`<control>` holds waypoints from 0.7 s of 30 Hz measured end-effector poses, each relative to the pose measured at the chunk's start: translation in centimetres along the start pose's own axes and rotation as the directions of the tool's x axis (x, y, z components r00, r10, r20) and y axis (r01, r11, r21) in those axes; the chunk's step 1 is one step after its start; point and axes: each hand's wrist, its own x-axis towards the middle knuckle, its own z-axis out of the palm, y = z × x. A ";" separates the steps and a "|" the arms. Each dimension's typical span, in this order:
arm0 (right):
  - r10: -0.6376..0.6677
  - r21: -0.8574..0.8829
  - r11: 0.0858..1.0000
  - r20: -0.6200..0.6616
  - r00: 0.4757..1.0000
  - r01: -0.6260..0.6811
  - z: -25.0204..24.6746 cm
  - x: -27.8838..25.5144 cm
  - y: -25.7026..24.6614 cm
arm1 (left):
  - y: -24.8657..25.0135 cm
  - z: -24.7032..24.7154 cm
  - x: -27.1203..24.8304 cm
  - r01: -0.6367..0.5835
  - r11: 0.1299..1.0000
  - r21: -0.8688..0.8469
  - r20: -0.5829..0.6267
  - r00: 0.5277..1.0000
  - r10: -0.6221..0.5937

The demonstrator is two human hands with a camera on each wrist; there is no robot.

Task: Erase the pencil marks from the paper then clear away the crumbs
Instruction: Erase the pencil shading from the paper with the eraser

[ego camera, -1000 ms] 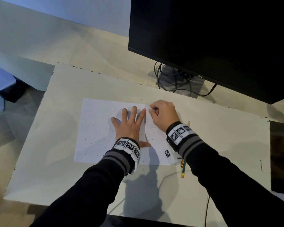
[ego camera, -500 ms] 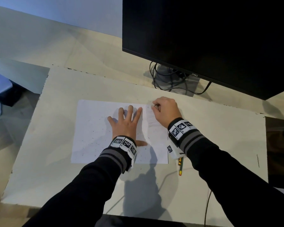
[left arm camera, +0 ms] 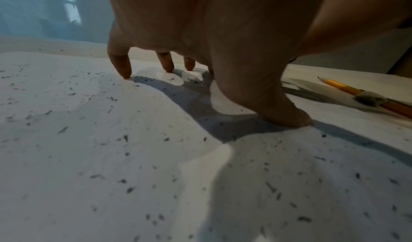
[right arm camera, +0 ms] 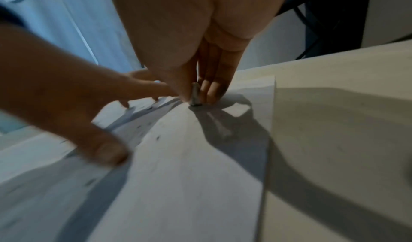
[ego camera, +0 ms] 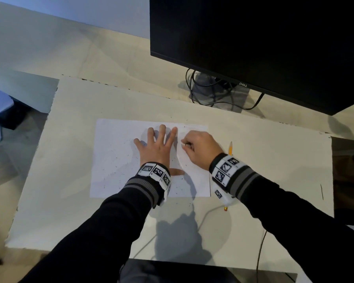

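Note:
A white sheet of paper (ego camera: 119,160) lies on a pale board, speckled with dark eraser crumbs (left arm camera: 125,180). My left hand (ego camera: 157,146) lies flat on the sheet with its fingers spread and straight, and its fingertips (left arm camera: 125,73) press the paper down. Just right of it, my right hand (ego camera: 198,148) pinches a small grey eraser (right arm camera: 195,96) between thumb and fingers, with the eraser's tip on the paper (right arm camera: 189,166). The sheet bulges up in a ridge between the two hands.
A yellow pencil (ego camera: 230,149) lies on the board (ego camera: 59,201) just right of the paper, partly under my right wrist. A black monitor (ego camera: 253,41) with its stand and cables (ego camera: 213,94) stands behind. The board's front edge is near my body.
My right hand with the eraser has drawn back toward me along the right part of the sheet. The left hand stays flat on the paper.

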 end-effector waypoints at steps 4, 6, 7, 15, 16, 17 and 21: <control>0.031 0.006 0.999 0.002 1.000 -0.031 -0.5 -0.4 0.5 | -0.1 0.0 0.1 -0.004 1.000 -0.002 -0.001 1.000 0.004; 0.087 0.024 0.996 -0.093 0.992 -0.085 -0.6 1.1 0.9 | -0.1 0.1 0.0 -0.003 1.000 -0.001 0.000 1.000 0.003; 0.109 0.045 0.994 -0.134 0.985 -0.104 -0.4 1.4 0.9 | -0.1 0.1 0.0 -0.002 1.000 -0.002 0.005 1.000 0.002; 0.051 0.013 0.999 -0.040 0.998 -0.050 0.1 -1.1 0.7 | -0.1 0.2 0.1 -0.011 1.000 -0.006 -0.006 1.000 0.011; 0.076 0.017 0.997 -0.080 0.994 -0.074 0.0 -0.2 0.9 | -0.1 0.2 0.1 -0.009 1.000 -0.003 -0.007 1.000 0.009; 0.100 0.035 0.995 -0.120 0.988 -0.097 -0.1 0.4 1.1 | -0.1 0.2 0.1 -0.008 1.000 0.003 -0.007 1.000 0.008; 0.102 0.076 0.993 -0.130 0.986 -0.093 1.2 -1.7 0.5 | -0.2 0.2 0.2 -0.010 1.000 0.010 -0.008 1.000 0.011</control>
